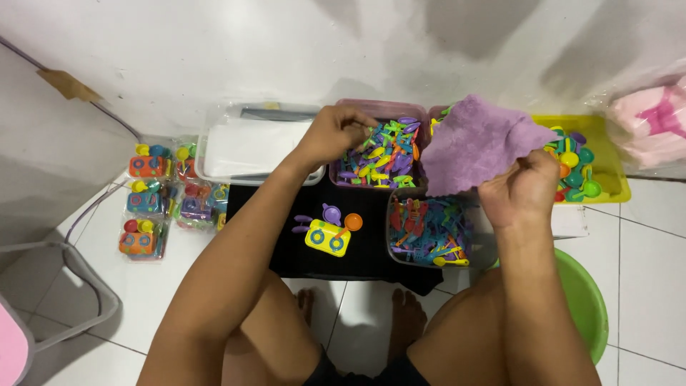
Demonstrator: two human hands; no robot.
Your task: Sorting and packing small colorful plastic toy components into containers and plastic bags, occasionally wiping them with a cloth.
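Clearly your right hand (527, 191) has the purple cloth (475, 143) bunched in a closed fist by one corner; it looks soft, light and floppy, draping over the bins, so an edge is the natural hold. Your left hand (336, 132) reaches forward, fingers curled into the bin of toy pieces (379, 154); what they pinch is hidden.

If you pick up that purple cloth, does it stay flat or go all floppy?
Probably floppy: the purple cloth hangs in soft folds from the right hand, drooping over the bins. It looks light, since one pinching hand lifts it. Its fuzzy surface likely isn't slippery.
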